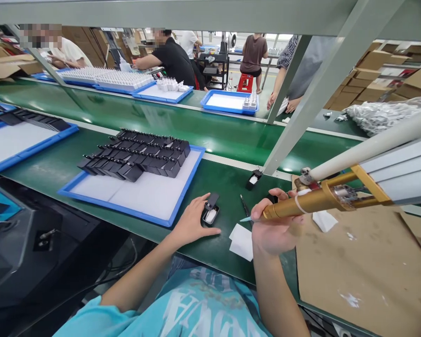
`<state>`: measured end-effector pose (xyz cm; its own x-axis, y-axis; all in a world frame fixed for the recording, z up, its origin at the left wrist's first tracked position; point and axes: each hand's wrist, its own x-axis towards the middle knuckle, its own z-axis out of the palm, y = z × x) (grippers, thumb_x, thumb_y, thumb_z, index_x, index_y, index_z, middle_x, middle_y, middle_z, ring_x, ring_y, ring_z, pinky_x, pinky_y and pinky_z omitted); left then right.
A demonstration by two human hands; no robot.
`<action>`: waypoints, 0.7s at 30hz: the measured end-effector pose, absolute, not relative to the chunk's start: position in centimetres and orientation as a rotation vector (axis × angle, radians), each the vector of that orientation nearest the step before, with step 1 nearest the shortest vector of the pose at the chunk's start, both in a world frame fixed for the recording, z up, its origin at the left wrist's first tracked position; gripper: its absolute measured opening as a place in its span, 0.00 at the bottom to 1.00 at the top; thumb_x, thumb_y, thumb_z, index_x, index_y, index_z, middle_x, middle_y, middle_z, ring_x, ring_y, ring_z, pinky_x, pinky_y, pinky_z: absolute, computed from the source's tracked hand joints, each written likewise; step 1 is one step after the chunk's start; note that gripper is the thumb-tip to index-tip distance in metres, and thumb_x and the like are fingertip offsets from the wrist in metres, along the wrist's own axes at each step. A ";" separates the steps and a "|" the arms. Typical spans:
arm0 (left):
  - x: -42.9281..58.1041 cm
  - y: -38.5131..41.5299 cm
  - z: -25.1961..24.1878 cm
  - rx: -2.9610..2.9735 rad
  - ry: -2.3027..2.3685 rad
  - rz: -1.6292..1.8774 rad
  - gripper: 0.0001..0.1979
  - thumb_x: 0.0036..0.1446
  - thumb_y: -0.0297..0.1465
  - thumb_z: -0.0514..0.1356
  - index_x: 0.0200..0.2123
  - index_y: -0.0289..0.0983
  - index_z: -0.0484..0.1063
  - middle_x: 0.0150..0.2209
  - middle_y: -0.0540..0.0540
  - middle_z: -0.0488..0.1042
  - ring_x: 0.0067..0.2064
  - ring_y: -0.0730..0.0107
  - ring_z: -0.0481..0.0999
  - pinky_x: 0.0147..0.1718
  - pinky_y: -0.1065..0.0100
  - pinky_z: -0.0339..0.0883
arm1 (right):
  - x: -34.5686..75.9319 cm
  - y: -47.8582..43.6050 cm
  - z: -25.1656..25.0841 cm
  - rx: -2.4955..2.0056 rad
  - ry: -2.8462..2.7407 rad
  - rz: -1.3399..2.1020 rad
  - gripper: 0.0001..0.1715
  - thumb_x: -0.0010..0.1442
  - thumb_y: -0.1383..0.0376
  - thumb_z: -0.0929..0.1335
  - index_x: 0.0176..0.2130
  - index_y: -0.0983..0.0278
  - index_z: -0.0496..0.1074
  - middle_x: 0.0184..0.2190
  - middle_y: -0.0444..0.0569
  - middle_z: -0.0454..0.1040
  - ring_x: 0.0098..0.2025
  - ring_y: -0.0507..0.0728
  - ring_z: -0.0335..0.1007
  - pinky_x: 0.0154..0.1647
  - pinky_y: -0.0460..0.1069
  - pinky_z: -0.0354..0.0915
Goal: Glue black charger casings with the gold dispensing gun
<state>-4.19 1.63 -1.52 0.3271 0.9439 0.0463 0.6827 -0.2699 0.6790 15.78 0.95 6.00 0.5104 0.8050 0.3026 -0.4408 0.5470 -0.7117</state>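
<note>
My left hand [192,222] rests on the green bench with fingers spread and thumb stretched out. Beside its fingers lies a small black case [213,201], its lid raised and something white inside; whether the fingertips touch it I cannot tell. My right hand [273,229] is wrapped round a gold-coloured dispensing gun [298,207]. The pale blue nozzle [246,219] at its front points left, toward the open case. Below the nozzle are white paper pieces [242,242] and, behind it, dark tweezers [244,204]. Another black case [254,179] stands open near the metal post.
A blue-rimmed tray [161,220] holds rows of black cases [143,154]. Another tray [31,152] sits at far left. Brown cardboard [358,262] covers the right side. A slanted metal post [301,121] rises ahead. Across the green conveyor [161,119] several people work.
</note>
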 end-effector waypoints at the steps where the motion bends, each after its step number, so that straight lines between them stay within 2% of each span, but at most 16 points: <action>1: -3.8 1.6 -1.7 2.021 1.441 0.641 0.46 0.46 0.49 0.68 0.63 0.41 0.55 0.66 0.37 0.56 0.67 0.48 0.55 0.63 0.47 0.53 | 15.8 0.9 6.0 -0.612 -0.673 0.808 0.19 0.57 0.50 0.61 0.43 0.57 0.66 0.37 0.42 0.70 0.14 0.48 0.63 0.13 0.47 0.57; 3: -3.2 1.7 -1.8 1.921 1.464 0.699 0.50 0.47 0.47 0.68 0.67 0.43 0.45 0.66 0.37 0.57 0.66 0.50 0.58 0.62 0.49 0.55 | 15.7 0.9 6.1 -0.615 -0.668 0.804 0.19 0.58 0.50 0.61 0.43 0.57 0.66 0.37 0.43 0.70 0.14 0.48 0.63 0.12 0.47 0.56; 6: -3.1 2.1 -1.7 1.796 1.316 0.714 0.57 0.50 0.44 0.67 0.69 0.46 0.29 0.62 0.39 0.64 0.63 0.55 0.64 0.60 0.52 0.59 | 15.7 1.0 6.1 -0.623 -0.667 0.801 0.19 0.58 0.50 0.60 0.43 0.57 0.66 0.36 0.43 0.70 0.14 0.48 0.63 0.12 0.46 0.56; 7: -3.3 2.3 -1.8 1.782 1.242 0.718 0.56 0.51 0.43 0.67 0.69 0.47 0.30 0.61 0.40 0.66 0.62 0.56 0.65 0.60 0.54 0.59 | 15.7 1.0 6.2 -0.627 -0.666 0.801 0.19 0.58 0.50 0.60 0.43 0.57 0.66 0.36 0.42 0.70 0.14 0.47 0.63 0.12 0.46 0.56; 9: -3.7 2.8 -2.1 1.761 1.144 0.749 0.47 0.52 0.41 0.66 0.68 0.48 0.43 0.59 0.42 0.68 0.59 0.58 0.68 0.58 0.56 0.61 | 15.6 1.0 6.1 -0.631 -0.661 0.800 0.19 0.57 0.49 0.61 0.42 0.57 0.66 0.36 0.43 0.70 0.15 0.47 0.63 0.13 0.46 0.57; 11: -3.9 3.2 -2.6 1.705 1.114 0.793 0.34 0.52 0.40 0.66 0.60 0.45 0.59 0.56 0.43 0.70 0.53 0.59 0.73 0.54 0.58 0.65 | 15.6 1.0 6.1 -0.632 -0.655 0.796 0.19 0.57 0.49 0.61 0.43 0.57 0.66 0.36 0.43 0.69 0.15 0.47 0.63 0.12 0.46 0.57; 13: -4.1 3.4 -3.0 1.628 1.097 0.815 0.25 0.50 0.39 0.67 0.51 0.42 0.67 0.50 0.44 0.73 0.46 0.62 0.75 0.48 0.60 0.68 | 15.6 1.0 6.0 -0.630 -0.656 0.796 0.20 0.57 0.49 0.61 0.43 0.58 0.65 0.36 0.43 0.69 0.16 0.48 0.63 0.12 0.46 0.57; 15: -4.1 3.5 -3.1 1.578 1.077 0.808 0.22 0.49 0.38 0.68 0.45 0.40 0.68 0.45 0.46 0.74 0.42 0.65 0.75 0.45 0.62 0.69 | 15.6 1.0 5.9 -0.621 -0.664 0.800 0.20 0.57 0.49 0.61 0.44 0.58 0.65 0.37 0.44 0.69 0.16 0.48 0.63 0.13 0.46 0.57; 17: -4.2 3.2 -2.7 1.584 1.099 0.770 0.21 0.49 0.39 0.68 0.45 0.40 0.69 0.44 0.46 0.74 0.41 0.65 0.75 0.45 0.61 0.69 | 15.6 0.9 5.8 -0.605 -0.670 0.811 0.19 0.58 0.50 0.61 0.44 0.58 0.65 0.37 0.43 0.70 0.15 0.48 0.64 0.13 0.46 0.57; 21: -4.6 1.8 -1.7 1.743 1.207 0.675 0.33 0.49 0.39 0.68 0.58 0.44 0.63 0.55 0.44 0.70 0.51 0.58 0.73 0.54 0.55 0.66 | 15.7 1.0 5.7 -0.593 -0.669 0.819 0.19 0.58 0.50 0.61 0.43 0.58 0.66 0.36 0.43 0.70 0.15 0.48 0.64 0.12 0.47 0.57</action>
